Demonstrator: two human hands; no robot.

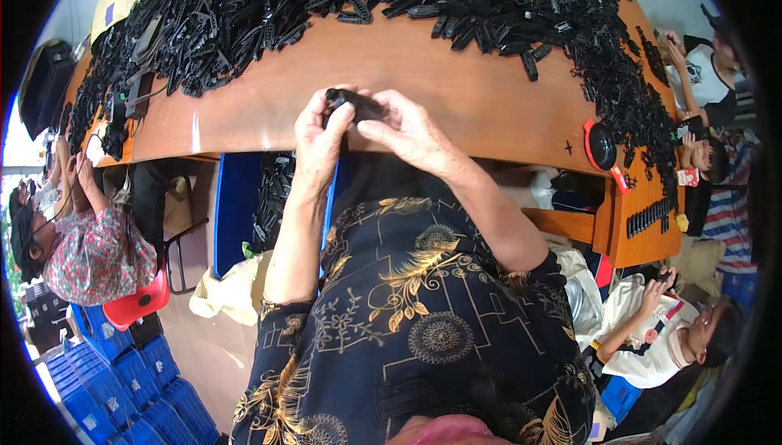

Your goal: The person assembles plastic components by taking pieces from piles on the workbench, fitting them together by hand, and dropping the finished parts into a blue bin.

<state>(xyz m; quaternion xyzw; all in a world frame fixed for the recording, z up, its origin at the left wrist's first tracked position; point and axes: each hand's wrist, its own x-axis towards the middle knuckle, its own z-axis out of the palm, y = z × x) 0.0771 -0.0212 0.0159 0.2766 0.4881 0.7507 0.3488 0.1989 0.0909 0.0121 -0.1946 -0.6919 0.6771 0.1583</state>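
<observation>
A small black plastic part [364, 107] is held between my two hands, above the near edge of the wooden table [391, 62]. My left hand [320, 123] grips its left end, the thumb pressed on its near side. At the other end my right hand [405, 129] pinches it between thumb and fingers. The part's exact kind is too dark and too covered by fingers to tell. Beyond my hands lies a large heap of similar black plastic parts [204, 29], spread along the far side of the table.
A blue crate [232, 209] with black parts stands below the table edge, left of me. A red-rimmed round black dish [601, 145] lies at right, near a row of black parts [649, 217]. Co-workers sit left and right. Blue crates [106, 388] are stacked at lower left.
</observation>
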